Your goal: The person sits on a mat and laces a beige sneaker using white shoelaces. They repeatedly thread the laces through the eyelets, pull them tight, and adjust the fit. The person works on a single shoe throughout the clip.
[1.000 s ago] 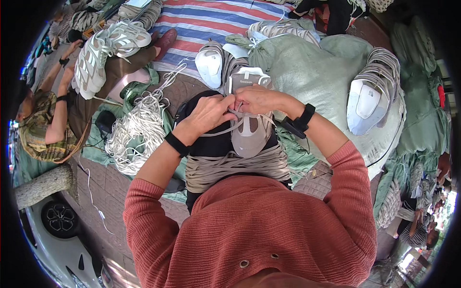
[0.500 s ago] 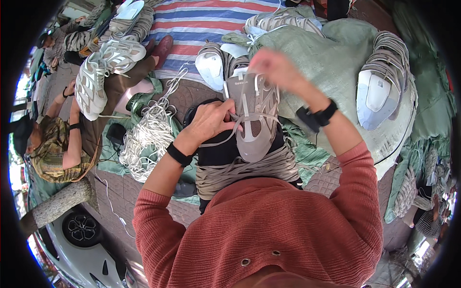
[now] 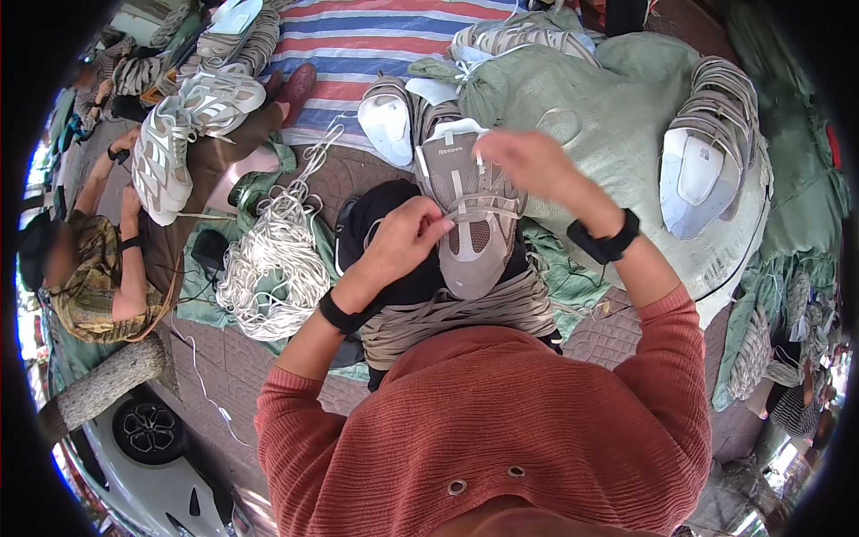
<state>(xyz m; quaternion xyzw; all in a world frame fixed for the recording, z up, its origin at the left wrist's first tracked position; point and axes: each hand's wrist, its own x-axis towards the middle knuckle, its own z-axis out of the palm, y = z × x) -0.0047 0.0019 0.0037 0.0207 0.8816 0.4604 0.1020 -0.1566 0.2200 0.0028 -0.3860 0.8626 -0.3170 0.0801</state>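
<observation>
A taupe sneaker upper (image 3: 474,259) rests across my lap, toe toward me, its tongue raised at the far end. A flat light shoelace (image 3: 483,213) crosses the lowest eyelets above the mesh toe. My left hand (image 3: 404,237) is closed in a pinch at the upper's left edge, at the end of that lace. Over the right eyelet row, slightly blurred, my right hand (image 3: 532,166) has its fingers pressed together on the lace. A thin loop of lace (image 3: 562,123) swings in the air beyond it.
White laces lie heaped (image 3: 273,268) on green cloth at left. More taupe laces (image 3: 456,318) spread over my lap. Stacked uppers (image 3: 707,161) sit on a green sack (image 3: 617,134) at right. A co-worker (image 3: 107,277) handles white shoes (image 3: 163,161) at far left, near a parked car (image 3: 161,474).
My right hand has come down and right from above the tongue, and a lace loop now swings beyond it. My left hand has shifted slightly left and down at the upper's edge.
</observation>
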